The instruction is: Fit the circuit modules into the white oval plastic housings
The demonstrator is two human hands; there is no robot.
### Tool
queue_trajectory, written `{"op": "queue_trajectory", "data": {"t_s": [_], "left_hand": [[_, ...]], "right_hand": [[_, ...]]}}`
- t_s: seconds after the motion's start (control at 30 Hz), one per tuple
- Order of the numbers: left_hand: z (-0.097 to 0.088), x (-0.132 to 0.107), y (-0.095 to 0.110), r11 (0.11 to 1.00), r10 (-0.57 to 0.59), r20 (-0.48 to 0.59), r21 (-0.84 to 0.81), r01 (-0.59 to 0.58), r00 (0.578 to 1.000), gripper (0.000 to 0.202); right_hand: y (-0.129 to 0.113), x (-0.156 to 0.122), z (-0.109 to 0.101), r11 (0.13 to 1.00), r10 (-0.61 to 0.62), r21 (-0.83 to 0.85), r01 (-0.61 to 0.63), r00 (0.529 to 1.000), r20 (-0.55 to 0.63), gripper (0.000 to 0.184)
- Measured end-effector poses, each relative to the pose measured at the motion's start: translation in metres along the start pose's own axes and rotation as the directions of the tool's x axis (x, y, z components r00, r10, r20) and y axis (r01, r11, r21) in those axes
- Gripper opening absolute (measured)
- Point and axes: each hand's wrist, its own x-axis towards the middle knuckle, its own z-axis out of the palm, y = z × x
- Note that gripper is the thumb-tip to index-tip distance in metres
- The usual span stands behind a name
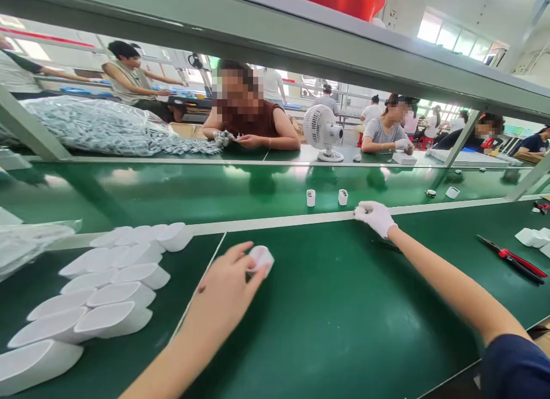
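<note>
Bare and slightly blurred, my left hand [226, 284] pinches a small white plastic housing [263, 260] over the green work surface. My right hand [374, 216], in a white glove, reaches to the pale strip at the far side of the bench. Its fingers are drawn together, and whatever lies between them is hidden. Left of that hand, two small white housings [342, 197] stand upright on the green belt beyond the strip. Rows of white, leaf-shaped open plastic shells [114, 319] lie on the bench to the left of my left hand.
Red-and-black pliers [511, 261] lie at the right, with more white pieces [533, 236] beyond. A metal shelf beam [275, 35] crosses above the bench. Across the belt sit a white fan [323, 132], a large clear bag of grey parts [98, 126] and several people at work.
</note>
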Motion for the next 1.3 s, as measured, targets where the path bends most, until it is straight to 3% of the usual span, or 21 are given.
{"op": "queue_trajectory", "data": {"t_s": [0.07,0.13,0.23,0.27,0.37,0.47,0.53,0.67,0.8,0.9,1.03,1.13,1.3], "left_hand": [[0.011,-0.009,0.017,0.983,0.031,0.164,-0.185,0.0,0.986,0.035],[0.019,-0.017,0.026,0.953,0.057,0.275,-0.302,0.03,0.96,0.035],[0.025,-0.024,0.031,0.918,0.008,0.312,-0.378,0.117,0.95,0.029],[0.027,-0.025,0.031,0.904,-0.029,0.31,-0.397,0.158,0.95,0.037],[0.03,-0.024,0.029,0.858,-0.085,0.302,-0.463,0.224,0.95,0.086],[0.033,-0.023,0.024,0.812,-0.016,0.353,-0.542,0.219,0.935,0.106],[0.035,-0.023,0.022,0.776,0.033,0.414,-0.584,0.238,0.91,0.101],[0.035,-0.022,0.024,0.74,0.054,0.476,-0.609,0.284,0.878,0.067],[0.031,-0.024,0.034,0.791,0.07,0.38,-0.584,0.181,0.922,0.05],[0.029,-0.027,0.039,0.811,0.163,0.261,-0.584,0.022,0.952,0.043],[0.027,-0.03,0.04,0.791,0.202,0.161,-0.609,-0.064,0.966,0.04],[0.027,-0.032,0.04,0.781,0.214,0.071,-0.611,-0.127,0.974,0.035],[0.027,-0.035,0.042,0.765,0.297,-0.049,-0.586,-0.269,0.953,0.038]], "right_hand": [[-0.014,-0.034,0.006,0.999,0.006,0.045,-0.013,0.986,0.168,0.032],[-0.026,-0.066,0.008,0.996,0.005,0.077,-0.035,0.935,0.353,0.046],[-0.042,-0.093,0.003,0.999,0.043,-0.007,-0.046,0.851,0.523,0.063],[-0.045,-0.097,0.001,0.998,0.054,-0.057,-0.029,0.846,0.531,0.07],[-0.048,-0.097,-0.002,0.991,0.051,-0.13,0.021,0.85,0.525,0.085],[-0.042,-0.098,0.002,0.997,0.038,-0.083,0.006,0.85,0.525,0.071],[-0.037,-0.102,0.006,0.999,0.025,-0.052,0.0,0.87,0.493,0.059],[-0.034,-0.111,0.01,1.0,0.021,-0.02,-0.015,0.925,0.378,0.047],[-0.052,-0.114,0.014,0.989,0.016,0.134,-0.055,0.961,0.276,0.038],[-0.074,-0.116,0.022,0.95,-0.121,0.31,0.046,0.966,0.227,0.041],[-0.093,-0.122,0.037,0.863,-0.414,0.378,0.334,0.898,0.151,0.041],[-0.091,-0.13,0.047,0.816,-0.521,0.339,0.468,0.85,0.079,0.045],[-0.086,-0.137,0.048,0.749,-0.643,0.195,0.633,0.765,-0.01,0.052]]}}
